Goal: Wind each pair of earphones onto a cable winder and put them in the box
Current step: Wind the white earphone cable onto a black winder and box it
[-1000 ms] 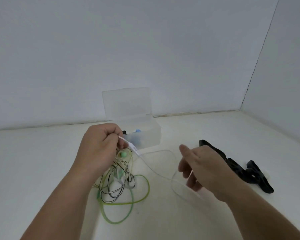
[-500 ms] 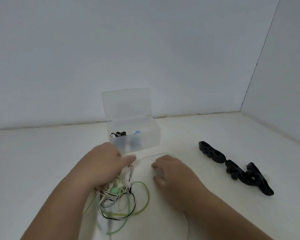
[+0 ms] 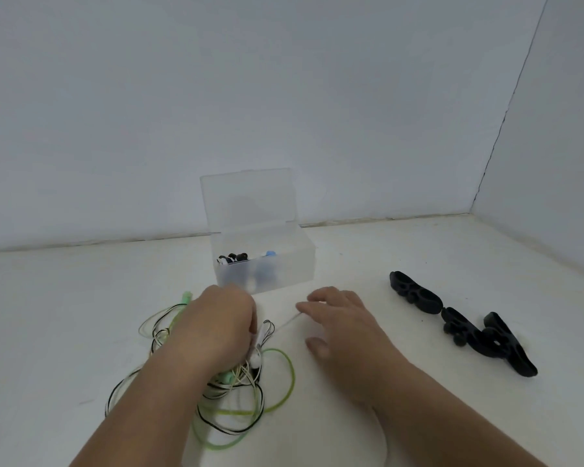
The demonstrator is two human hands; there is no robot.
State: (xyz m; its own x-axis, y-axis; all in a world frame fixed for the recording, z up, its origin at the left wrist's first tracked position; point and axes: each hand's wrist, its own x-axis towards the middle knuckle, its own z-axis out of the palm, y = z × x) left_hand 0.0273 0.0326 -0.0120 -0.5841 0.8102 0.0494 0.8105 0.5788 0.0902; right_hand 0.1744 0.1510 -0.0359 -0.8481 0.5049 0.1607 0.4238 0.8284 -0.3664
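Loops had spilled out to the left of the left hand (image 3: 216,328) since half a second earlier, and the right hand (image 3: 341,323) had spread flat.
The left hand curled down and gripped the earphone tangle (image 3: 243,379), its fingertips hidden. A white cable (image 3: 285,322) ran right from that grip to the right hand's straight fingers. The clear box (image 3: 294,267) stood open just beyond, and black cable winders (image 3: 459,328) lay well to the right.

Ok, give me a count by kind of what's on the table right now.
Clear plastic box, lid open: 1
Black plastic cable winders: 3
Tangle of green, black and white earphone cables: 1 (pairs inside not countable)
Total: 5
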